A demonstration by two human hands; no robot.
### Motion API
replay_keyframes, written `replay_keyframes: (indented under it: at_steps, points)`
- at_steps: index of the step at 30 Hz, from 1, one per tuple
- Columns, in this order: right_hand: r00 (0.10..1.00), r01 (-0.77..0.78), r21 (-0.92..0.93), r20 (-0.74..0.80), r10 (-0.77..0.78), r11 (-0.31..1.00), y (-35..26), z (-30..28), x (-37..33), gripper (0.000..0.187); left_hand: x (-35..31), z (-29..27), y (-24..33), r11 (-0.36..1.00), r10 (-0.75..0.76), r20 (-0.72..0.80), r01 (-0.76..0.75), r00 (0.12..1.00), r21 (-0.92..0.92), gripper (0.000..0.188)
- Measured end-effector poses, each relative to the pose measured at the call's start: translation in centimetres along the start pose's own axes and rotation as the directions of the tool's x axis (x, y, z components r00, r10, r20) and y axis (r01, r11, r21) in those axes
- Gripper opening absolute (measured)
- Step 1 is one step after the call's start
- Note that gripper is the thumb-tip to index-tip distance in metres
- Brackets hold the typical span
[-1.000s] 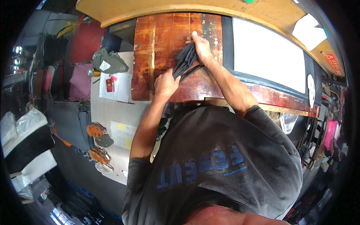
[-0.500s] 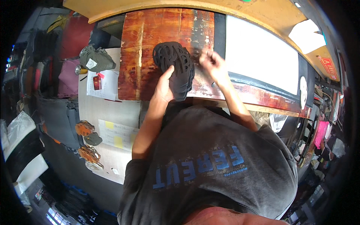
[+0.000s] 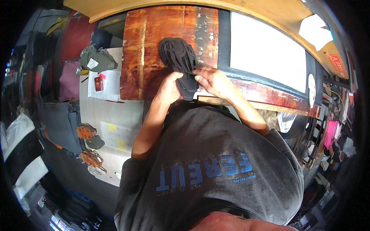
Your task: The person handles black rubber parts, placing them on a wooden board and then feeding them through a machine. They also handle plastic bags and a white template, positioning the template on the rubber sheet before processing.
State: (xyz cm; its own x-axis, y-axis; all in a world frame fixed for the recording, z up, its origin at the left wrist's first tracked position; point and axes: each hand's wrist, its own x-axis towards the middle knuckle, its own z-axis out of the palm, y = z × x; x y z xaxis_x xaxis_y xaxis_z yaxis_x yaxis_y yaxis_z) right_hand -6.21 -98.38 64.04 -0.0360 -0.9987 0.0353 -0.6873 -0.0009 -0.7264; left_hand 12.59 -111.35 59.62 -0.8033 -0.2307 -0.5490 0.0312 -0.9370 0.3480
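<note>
left grip [image 3: 170, 87], right grip [image 3: 212, 81] pinch black cutouts [image 3: 178, 57]
at their seven and four o'clock; scuffed table [image 3: 162, 23] beneath, white sheet [image 3: 266, 54] at three

Left of the left hand [image 3: 169, 87], a green bundle [image 3: 102, 61], red box [image 3: 99, 83], paper [image 3: 112, 91]; right of the right hand [image 3: 214, 82], a white panel [image 3: 269, 50]; farther, a sign [image 3: 336, 64].

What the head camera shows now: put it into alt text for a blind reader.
A person's left hand holds a stack of dark cut-out pieces, the right hand at the stack's edge, over a worn reddish-brown board. A white panel lies to the right; papers lie on a pale table to the left.
</note>
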Motion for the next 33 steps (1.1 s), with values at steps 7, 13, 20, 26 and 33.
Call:
replay_keyframes:
  at_steps: [7,13,20,26,33]
  points:
    - [0.993,0.090,0.064,0.073,-0.094,0.994,-0.8,-0.3,1.0,0.050,-0.4,-0.6,-0.1,0.990,0.133,0.056,-0.136,0.990,0.046,0.037]
    - [0.945,-0.286,0.398,-0.033,0.326,0.872,0.6,-0.1,2.3,0.040,-1.6,-0.7,-0.2,0.974,0.227,0.103,-0.225,0.968,-0.032,0.041]
    - [0.994,0.052,0.125,-0.101,-0.040,0.991,-0.1,-1.1,3.7,0.034,-1.7,-0.6,-0.5,0.953,0.290,0.122,-0.298,0.949,0.054,0.044]
    - [0.993,0.085,0.037,0.076,-0.088,0.996,-1.2,-1.9,4.1,0.044,-1.8,-0.1,-0.8,0.972,0.217,-0.046,-0.212,0.975,0.100,0.038]
    - [0.997,-0.011,0.103,0.072,0.003,0.995,-1.0,-1.6,4.6,0.036,-1.7,-0.5,-0.5,0.969,0.234,-0.056,-0.228,0.971,0.098,0.036]
